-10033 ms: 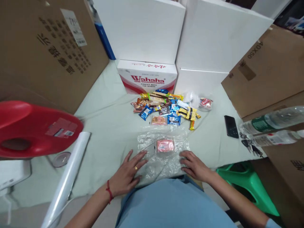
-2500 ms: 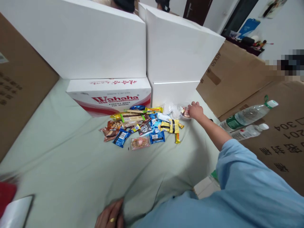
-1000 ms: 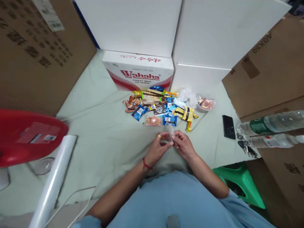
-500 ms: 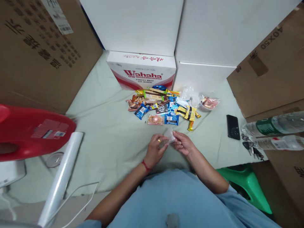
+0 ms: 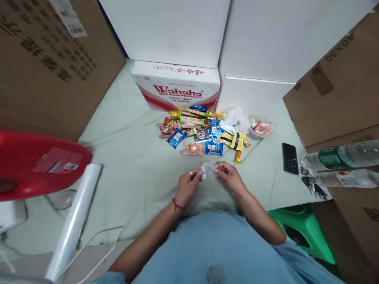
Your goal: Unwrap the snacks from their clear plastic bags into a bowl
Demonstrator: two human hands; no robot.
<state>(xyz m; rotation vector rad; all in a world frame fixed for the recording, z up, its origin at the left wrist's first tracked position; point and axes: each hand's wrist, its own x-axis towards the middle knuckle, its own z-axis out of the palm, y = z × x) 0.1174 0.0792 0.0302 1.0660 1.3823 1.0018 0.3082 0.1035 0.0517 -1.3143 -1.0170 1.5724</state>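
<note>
Pinches clear plastic film (image 5: pixel 209 171) by opposite edges w/ L hand (image 5: pixel 186 188) & R hand (image 5: pixel 232 180), thumb-to-finger grip each. Holds it over bench (image 5: pixel 139 169), near side of snack pile (image 5: pixel 201 135). Poss. small bag; too blurred to confirm. Could tear if pulled unevenly, or slip from shallow grip.

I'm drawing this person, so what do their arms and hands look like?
They wear short, light blue sleeves that leave the forearms bare. The left hand has a gold-coloured ring, with a thin red bracelet at its wrist. The right hand shows no jewellery, and there are no gloves.
</note>
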